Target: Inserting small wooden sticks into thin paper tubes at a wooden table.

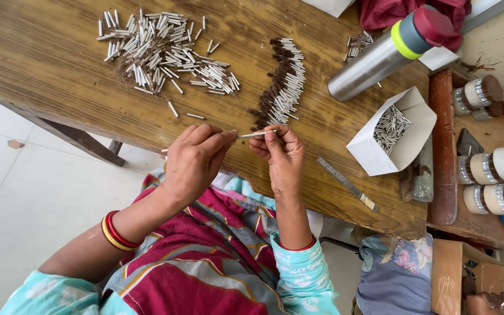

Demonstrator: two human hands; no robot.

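My desk (pixel 59 64): worn brown wood, grain showing, scratched. Pale tiled floor (pixel 24 186) below to my left. A wooden side shelf (pixel 444 146) stands beside the desk on my right. Even, soft daylight.
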